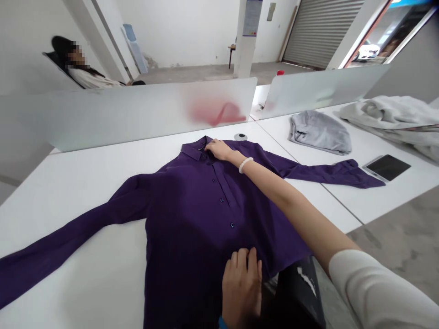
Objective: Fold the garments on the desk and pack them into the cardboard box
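Note:
A dark purple button-up shirt (pixel 192 205) lies spread face up on the white table (pixel 85 169), sleeves stretched out to both sides. My right hand (pixel 217 149), with a white bead bracelet at the wrist, reaches far forward and rests at the collar, fingers pressed on the cloth by the top button. My left hand (pixel 242 283) lies near the table's front edge, fingers together and curled onto the shirt's lower hem. The shirt's right sleeve (pixel 329 173) runs across onto the neighbouring desk.
Frosted dividers (pixel 137 109) stand behind the table. On the right desk lie a folded grey garment (pixel 318 132), a pale grey heap of clothes (pixel 394 119) and a dark tablet (pixel 387 167). A person (pixel 85 73) sits beyond the left divider.

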Motion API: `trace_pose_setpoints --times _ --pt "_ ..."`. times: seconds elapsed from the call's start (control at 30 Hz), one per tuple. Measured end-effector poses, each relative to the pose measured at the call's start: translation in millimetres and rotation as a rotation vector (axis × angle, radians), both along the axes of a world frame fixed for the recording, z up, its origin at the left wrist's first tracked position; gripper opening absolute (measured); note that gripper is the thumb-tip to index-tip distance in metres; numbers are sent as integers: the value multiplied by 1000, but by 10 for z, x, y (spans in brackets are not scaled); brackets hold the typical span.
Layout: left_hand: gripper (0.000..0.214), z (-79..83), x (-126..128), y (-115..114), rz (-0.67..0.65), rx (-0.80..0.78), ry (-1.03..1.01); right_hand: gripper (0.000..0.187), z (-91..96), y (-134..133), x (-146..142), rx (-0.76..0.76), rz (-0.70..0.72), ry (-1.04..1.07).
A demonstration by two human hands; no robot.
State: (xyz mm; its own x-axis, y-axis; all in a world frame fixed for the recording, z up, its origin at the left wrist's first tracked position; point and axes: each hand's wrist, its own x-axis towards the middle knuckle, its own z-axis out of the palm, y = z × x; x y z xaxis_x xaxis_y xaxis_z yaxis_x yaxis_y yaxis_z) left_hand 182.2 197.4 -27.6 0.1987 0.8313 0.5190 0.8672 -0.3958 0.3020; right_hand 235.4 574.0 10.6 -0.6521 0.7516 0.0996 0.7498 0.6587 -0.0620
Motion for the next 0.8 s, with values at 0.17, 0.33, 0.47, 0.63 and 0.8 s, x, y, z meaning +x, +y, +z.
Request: trace_pose_setpoints --times 0.17,0.33,0.47,0.63,0.8 --pt "16 -51 15 33 -55 -16 -30 31 -22 1 -98 100 -92 22" --pt "16 -81 -46 37 -120 -6 -87 36 -57 -24 -252 69 -235 104" --pt "23 -49 -138 23 -202 -56 -141 35 -14 -72 -335 -52 -136 162" --pt "35 37 -286 4 -340 -185 -162 31 75 -110 -323 -154 -66 118" --pt "25 39 -281 12 -349 -214 -171 31 109 -106 -292 -165 -62 140"
